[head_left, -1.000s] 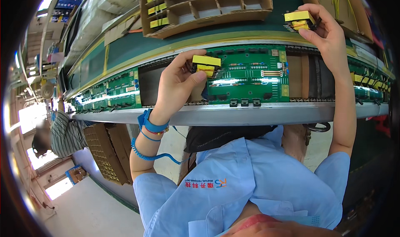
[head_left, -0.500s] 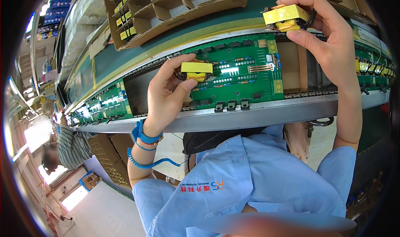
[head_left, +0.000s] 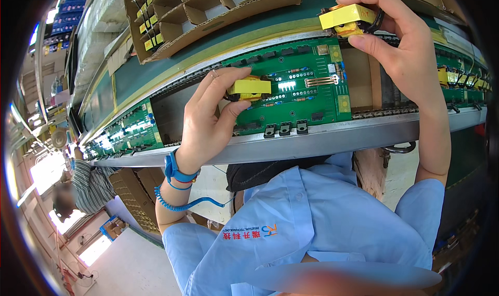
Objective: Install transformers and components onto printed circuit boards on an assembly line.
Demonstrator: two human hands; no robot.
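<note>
Between the thumb and fingers of my left hand [head_left: 210,111] is a yellow-taped transformer [head_left: 253,87], held over the left part of a green circuit board [head_left: 291,109]. A second yellow transformer [head_left: 347,18] is gripped in my right hand [head_left: 400,46], raised above the far right corner of that board. Its dark leads run back by my fingers. The board carries resistors, black parts and two rows of pale round holes. Three black tabbed components [head_left: 285,129] stick out at its near edge. A blue coiled cord hangs from the blue band [head_left: 179,172] on my left wrist.
The board lies on a conveyor with a metal front rail [head_left: 312,146]. More boards stand to the left [head_left: 127,127] and right. Behind is a divided cardboard box [head_left: 208,23] with several yellow transformers in its left cells. Far left, a person in a striped sleeve [head_left: 93,181] sits along the line.
My left hand has shifted slightly right over the board with its transformer, which has turned a little. My right hand and its transformer have moved slightly left. The board appears slightly further left.
</note>
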